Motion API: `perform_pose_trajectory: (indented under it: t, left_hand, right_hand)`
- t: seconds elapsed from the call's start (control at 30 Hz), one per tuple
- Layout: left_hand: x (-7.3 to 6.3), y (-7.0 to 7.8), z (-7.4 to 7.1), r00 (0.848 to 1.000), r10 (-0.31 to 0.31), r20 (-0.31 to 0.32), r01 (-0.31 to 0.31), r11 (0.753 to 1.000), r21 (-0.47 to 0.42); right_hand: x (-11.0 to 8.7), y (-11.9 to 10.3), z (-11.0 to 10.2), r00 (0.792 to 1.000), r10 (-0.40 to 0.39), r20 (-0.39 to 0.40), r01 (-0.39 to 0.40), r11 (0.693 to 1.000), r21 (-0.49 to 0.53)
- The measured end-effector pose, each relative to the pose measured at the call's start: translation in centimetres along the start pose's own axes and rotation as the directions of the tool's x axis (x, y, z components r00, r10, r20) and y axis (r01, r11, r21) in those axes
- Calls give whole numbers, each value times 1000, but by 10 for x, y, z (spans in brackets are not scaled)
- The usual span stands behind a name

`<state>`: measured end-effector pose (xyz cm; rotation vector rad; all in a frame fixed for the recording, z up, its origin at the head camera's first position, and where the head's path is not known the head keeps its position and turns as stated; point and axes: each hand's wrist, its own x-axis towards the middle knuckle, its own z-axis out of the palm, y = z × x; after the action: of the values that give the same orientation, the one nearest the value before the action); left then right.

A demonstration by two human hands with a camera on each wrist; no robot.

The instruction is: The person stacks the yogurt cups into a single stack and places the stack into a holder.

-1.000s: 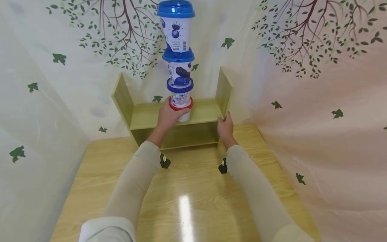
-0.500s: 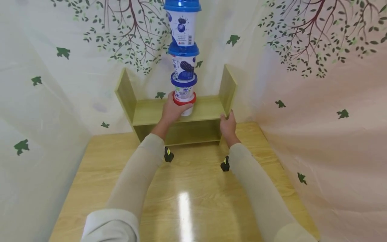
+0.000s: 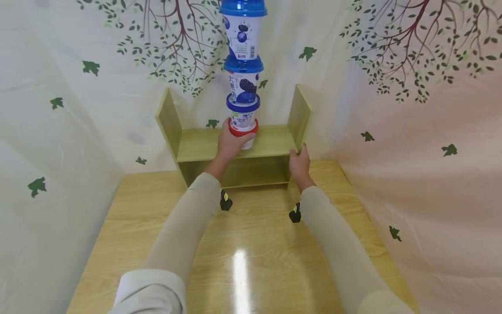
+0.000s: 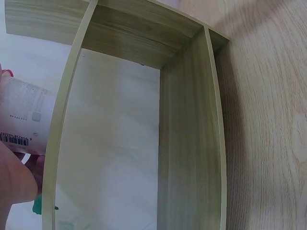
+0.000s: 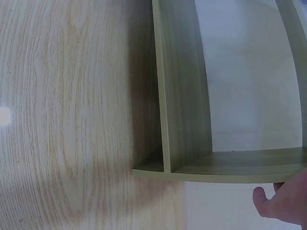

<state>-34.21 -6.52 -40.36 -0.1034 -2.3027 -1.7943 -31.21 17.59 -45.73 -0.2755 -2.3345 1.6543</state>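
Several lidded yogurt cups stand stacked in one upright column in the head view. My left hand (image 3: 230,141) grips the lowest one, a white cup (image 3: 248,145) with a red lid, over the upper board of the small wooden shelf (image 3: 196,146). On it sits a small cup (image 3: 242,118) with a dark blue lid, then a blackberry cup (image 3: 242,87) and a blueberry cup (image 3: 244,38), both with blue lids. The topmost lid is cut off by the frame. My right hand (image 3: 300,160) grips the front edge of the shelf's right side panel (image 3: 301,115).
The shelf stands at the back of the wooden table (image 3: 259,244), near a cloth backdrop (image 3: 129,100) printed with branches and leaves. Its lower compartment (image 4: 187,139) shows bare boards and an open back. A black wrist mount (image 3: 225,201) hangs under the left wrist.
The head view has shifted a little, so the scene lies slightly farther right and higher. Both hands keep their holds, and the stack stays upright over the shelf.
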Motion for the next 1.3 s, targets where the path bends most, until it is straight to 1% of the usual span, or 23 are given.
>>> perform_pose_trajectory:
  t: [0.17, 0.47, 0.67, 0.73, 0.8, 0.87, 0.9, 0.93, 0.97, 1.0, 1.03, 1.1, 1.17, 1.23, 1.3]
  left_hand:
    - [-2, -1, 2, 1000, -19, 0, 19, 1000, -1]
    - [-3, 1, 0, 1000, -9, 10, 9, 1000, -14]
    - [-6, 2, -4, 998, -61, 12, 61, 998, 2]
    - [-10, 2, -6, 998, -63, -2, 63, 998, 26]
    - [-16, 2, -10, 998, -53, -23, 54, 996, 74]
    - [-24, 2, -17, 999, -35, -38, 40, 987, 154]
    - [-29, 2, -21, 999, -21, -42, 29, 978, 206]
    - [-33, 2, -25, 999, -9, -37, 19, 966, 258]
    - [-38, 1, -29, 1000, 8, -23, 0, 948, 319]
    - [-43, 0, -33, 1000, 31, 1, -29, 925, 379]
    - [-48, -1, -38, 998, 56, 31, -64, 896, 440]
    - [-59, -4, -46, 990, 99, 101, -138, 831, 539]
    - [-71, -6, -54, 975, 127, 181, -214, 748, 628]
    - [-82, -7, -61, 958, 132, 254, -275, 676, 684]
    - [-92, -8, -67, 940, 117, 321, -322, 617, 718]
  right_hand:
    - [-1, 1, 0, 1000, -1, -15, 1, 1000, -4]
    - [-2, -4, -1, 1000, 2, 5, -2, 1000, 20]
    - [0, -3, 2, 1000, -1, 13, 1, 1000, 13]
    - [1, -3, 3, 1000, 0, 15, -1, 1000, 12]
    - [2, -2, 4, 1000, 3, 21, -4, 1000, 12]
    - [3, -3, 5, 1000, 2, 18, -2, 1000, 14]
    - [3, -3, 5, 1000, -1, 14, 0, 1000, 16]
    - [4, -3, 5, 1000, -1, 12, 1, 1000, 20]
    - [5, -3, 4, 1000, 0, 7, 0, 1000, 23]
    - [5, -3, 4, 1000, 0, 2, 0, 1000, 26]
    - [6, -3, 3, 1000, 1, -2, -1, 1000, 28]
    - [7, -4, -1, 1000, 2, 5, -3, 1000, 26]
    - [7, -3, -7, 999, -2, 34, 2, 1000, 15]
    - [6, -4, -15, 997, -9, 80, 10, 1000, -3]
    - [5, -4, -25, 991, -18, 134, 23, 999, -30]
